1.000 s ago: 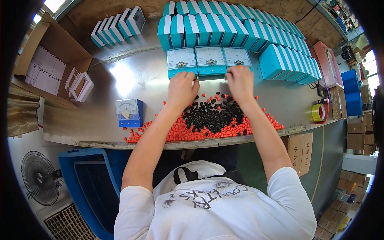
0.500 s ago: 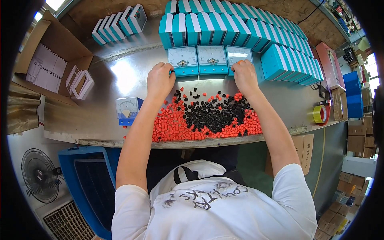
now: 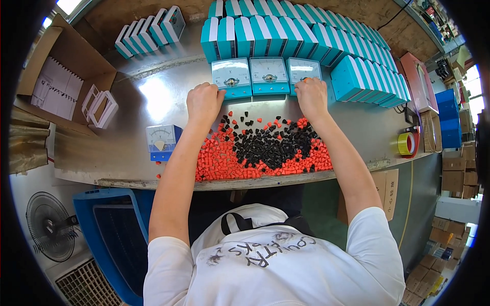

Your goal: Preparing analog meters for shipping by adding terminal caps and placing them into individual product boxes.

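Observation:
Three teal panel meters with clear fronts stand in a row: a left meter, a middle meter and a right meter. My left hand is closed at the lower left corner of the left meter; what its fingertips hold is hidden. At the right meter's lower left part, my right hand is pinched, with a small red cap showing at its fingers. Between my forearms lie loose black caps and red caps in a heap. A blue meter sits beside my left forearm.
Rows of teal meters fill the back, with a further group at right and several more at far left. A cardboard box holds white parts. Yellow tape lies near the right edge; a blue crate stands below.
My left hand's fingers have shifted slightly at the left meter's corner. My right hand keeps nearly the same pose at the right meter. The whole view has moved a little.

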A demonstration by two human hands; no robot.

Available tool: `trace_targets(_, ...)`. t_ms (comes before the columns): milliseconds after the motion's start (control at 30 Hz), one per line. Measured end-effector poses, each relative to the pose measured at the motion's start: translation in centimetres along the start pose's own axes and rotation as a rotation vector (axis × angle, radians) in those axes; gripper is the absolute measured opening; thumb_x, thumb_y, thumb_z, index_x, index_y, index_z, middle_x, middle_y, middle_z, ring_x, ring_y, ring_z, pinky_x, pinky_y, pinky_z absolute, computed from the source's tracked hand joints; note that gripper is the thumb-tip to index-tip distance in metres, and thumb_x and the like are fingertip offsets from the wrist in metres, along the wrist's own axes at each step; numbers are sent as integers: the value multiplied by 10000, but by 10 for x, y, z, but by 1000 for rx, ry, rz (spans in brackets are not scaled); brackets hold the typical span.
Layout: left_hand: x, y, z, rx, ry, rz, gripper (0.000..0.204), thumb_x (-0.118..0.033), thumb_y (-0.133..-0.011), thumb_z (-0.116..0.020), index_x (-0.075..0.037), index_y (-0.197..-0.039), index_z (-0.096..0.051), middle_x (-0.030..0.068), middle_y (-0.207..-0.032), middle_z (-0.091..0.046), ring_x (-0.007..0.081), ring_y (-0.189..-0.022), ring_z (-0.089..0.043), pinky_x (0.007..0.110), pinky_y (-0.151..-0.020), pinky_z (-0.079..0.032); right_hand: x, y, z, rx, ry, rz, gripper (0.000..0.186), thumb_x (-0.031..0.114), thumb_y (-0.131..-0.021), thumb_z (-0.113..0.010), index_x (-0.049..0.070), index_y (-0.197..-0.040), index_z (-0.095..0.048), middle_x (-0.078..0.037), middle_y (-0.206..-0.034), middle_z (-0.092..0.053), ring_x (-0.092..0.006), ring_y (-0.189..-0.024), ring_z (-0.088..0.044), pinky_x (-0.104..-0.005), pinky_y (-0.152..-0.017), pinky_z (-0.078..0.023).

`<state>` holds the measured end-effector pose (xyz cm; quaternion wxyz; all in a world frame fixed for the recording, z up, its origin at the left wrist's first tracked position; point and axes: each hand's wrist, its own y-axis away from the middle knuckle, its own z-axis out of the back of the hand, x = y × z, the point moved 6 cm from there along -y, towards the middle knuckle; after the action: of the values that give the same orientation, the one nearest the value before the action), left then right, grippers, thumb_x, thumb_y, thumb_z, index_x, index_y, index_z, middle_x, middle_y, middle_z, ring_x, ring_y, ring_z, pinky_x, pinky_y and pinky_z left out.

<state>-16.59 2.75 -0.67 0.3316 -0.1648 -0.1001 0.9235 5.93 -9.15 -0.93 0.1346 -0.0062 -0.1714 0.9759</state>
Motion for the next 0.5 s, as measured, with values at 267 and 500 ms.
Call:
trace_targets(267, -5, 11, -4, -94, 17, -60, 121, -144, -752, -629, -33, -762, -674, 123, -766, -608, 291, -736, -595, 386, -680, -479, -2, 6, -7, -101, -45, 111, 85, 73, -715, -567, 71, -726, -652, -83, -755, -576, -248, -833, -533, -366, -745, -400)
trace_targets(500, -6, 11, -6, -154, 96, -59, 116, -67, -733, -606, -35, -827, -666, 116, -806, -594, 284, -817, -560, 393, -712, -456, 3, 0, 4, -64, 60, 73, 136, 203, -749, -661, 78, -697, -665, -72, -737, -610, -232, -781, -545, -373, -708, -374)
